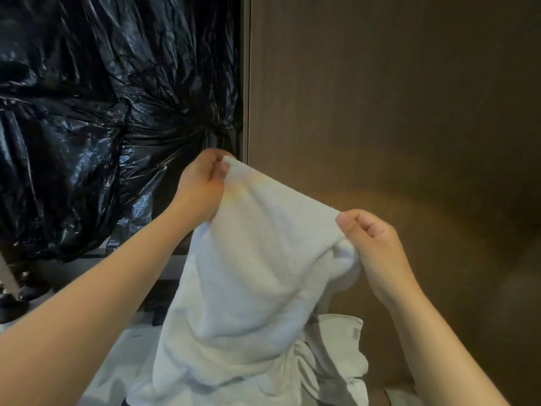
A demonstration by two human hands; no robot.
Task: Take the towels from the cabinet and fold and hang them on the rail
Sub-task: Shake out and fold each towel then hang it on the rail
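Two hands hold a white towel (251,273) up in front of the person, each at one end of its top edge. The left hand (205,183) is the higher and farther one; its thumb and curled fingers pinch the upper left corner of the towel. The right hand (371,247) is lower and nearer, and pinches the right end of the same edge between thumb and forefinger, with the other fingers curled in. Between them the edge runs taut and slopes down to the right, and the rest of the towel hangs in soft folds down to more white cloth (339,344) lying rumpled below it. Whether that lower cloth belongs to the same towel cannot be told. Behind the left hand is crinkled black plastic sheeting (102,112); behind the right hand stands a brown wood-grain panel (395,112).
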